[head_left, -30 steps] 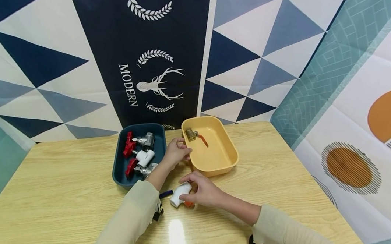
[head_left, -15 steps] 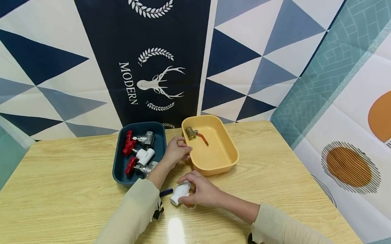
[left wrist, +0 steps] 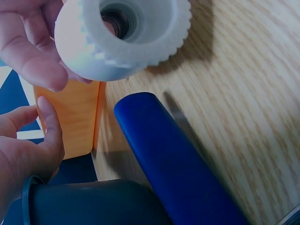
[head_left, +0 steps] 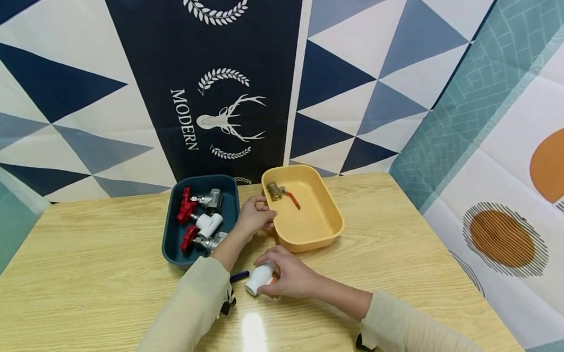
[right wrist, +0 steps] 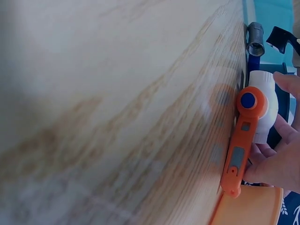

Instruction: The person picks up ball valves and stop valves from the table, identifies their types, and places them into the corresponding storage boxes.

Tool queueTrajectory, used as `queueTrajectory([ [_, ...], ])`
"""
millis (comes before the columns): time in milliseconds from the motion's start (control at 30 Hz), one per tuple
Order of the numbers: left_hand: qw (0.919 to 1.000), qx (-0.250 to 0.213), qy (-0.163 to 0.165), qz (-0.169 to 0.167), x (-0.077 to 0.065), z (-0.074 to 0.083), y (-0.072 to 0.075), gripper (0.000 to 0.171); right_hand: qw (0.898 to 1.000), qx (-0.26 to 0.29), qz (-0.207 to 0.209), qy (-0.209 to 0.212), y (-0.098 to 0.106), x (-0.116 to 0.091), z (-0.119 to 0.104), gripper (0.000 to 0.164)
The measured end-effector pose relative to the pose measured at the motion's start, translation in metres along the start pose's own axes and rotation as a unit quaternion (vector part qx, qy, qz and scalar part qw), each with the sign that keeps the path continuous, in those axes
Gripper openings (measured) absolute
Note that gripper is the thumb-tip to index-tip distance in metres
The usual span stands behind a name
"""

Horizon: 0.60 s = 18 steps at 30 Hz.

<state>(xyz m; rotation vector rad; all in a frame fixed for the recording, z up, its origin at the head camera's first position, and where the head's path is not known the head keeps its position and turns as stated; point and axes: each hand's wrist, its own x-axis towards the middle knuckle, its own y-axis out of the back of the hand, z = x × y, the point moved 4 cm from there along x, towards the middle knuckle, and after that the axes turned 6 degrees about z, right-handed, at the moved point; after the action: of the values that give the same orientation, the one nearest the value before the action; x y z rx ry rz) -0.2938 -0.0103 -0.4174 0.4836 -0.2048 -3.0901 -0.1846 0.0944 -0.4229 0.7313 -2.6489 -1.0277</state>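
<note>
My right hand (head_left: 292, 274) grips a white plastic ball valve (head_left: 260, 278) just over the table, fingers on its far side and thumb on the near side. Its orange lever (right wrist: 239, 154) with a blue cap shows in the right wrist view, and its ribbed open end faces the left wrist camera. My left hand (head_left: 255, 219) holds the left rim of the yellow bin (head_left: 316, 245). Inside that bin lies a brass ball valve (head_left: 276, 192) with a red lever. Under my left forearm, a blue handle (head_left: 239, 277) belongs to a metal valve (right wrist: 255, 40), mostly hidden in the head view.
A dark blue bin (head_left: 168, 246) stands left of the yellow one, holding several valves with red handwheels (head_left: 187, 239) and a white tee-shaped valve body (head_left: 209, 225). Patterned cloth (head_left: 227, 51) hangs behind the wooden table (head_left: 101, 292).
My right hand has closed on the white ball valve and turned it slightly, so less of the orange lever shows. My left hand has stayed at the yellow bin's rim.
</note>
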Motion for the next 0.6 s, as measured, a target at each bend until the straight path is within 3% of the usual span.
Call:
queueTrajectory([
  [600,1.0000,-0.003,-0.001,-0.001,0.0015,-0.0007,0.0003,0.054,0.997,-0.066,-0.012,0.023,-0.0093,0.0030,0.0015,0.051],
])
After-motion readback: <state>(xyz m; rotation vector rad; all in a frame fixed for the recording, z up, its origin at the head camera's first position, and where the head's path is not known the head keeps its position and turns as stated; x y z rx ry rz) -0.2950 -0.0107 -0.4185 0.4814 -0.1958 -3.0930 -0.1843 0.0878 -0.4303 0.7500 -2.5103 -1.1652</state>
